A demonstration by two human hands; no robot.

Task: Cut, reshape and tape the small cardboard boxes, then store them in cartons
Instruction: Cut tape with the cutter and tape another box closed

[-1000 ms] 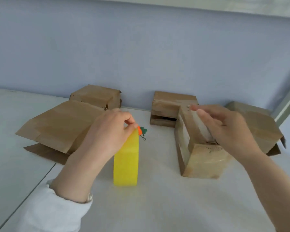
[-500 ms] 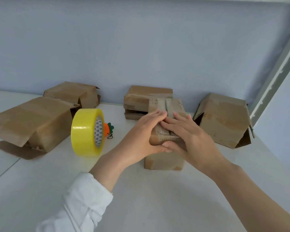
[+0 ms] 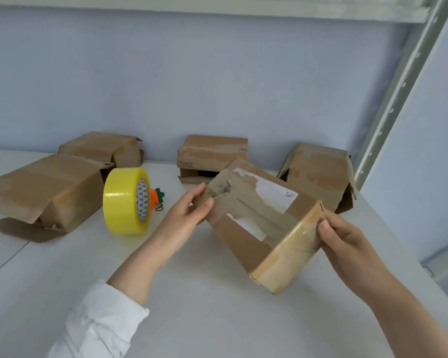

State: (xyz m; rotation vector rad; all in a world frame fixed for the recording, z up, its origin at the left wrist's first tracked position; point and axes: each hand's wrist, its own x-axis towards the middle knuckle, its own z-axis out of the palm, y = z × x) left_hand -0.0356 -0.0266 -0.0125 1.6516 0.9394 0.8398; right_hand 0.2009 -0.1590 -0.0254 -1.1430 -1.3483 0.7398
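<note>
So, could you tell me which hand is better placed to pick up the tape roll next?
Probably the left hand: the yellow tape roll stands just beside it, while the right hand grips the opposite end of the box, which lies between it and the roll.

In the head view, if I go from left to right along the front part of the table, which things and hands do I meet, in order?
large open box → yellow tape roll → carrot charm → left hand → held box → right hand
</note>
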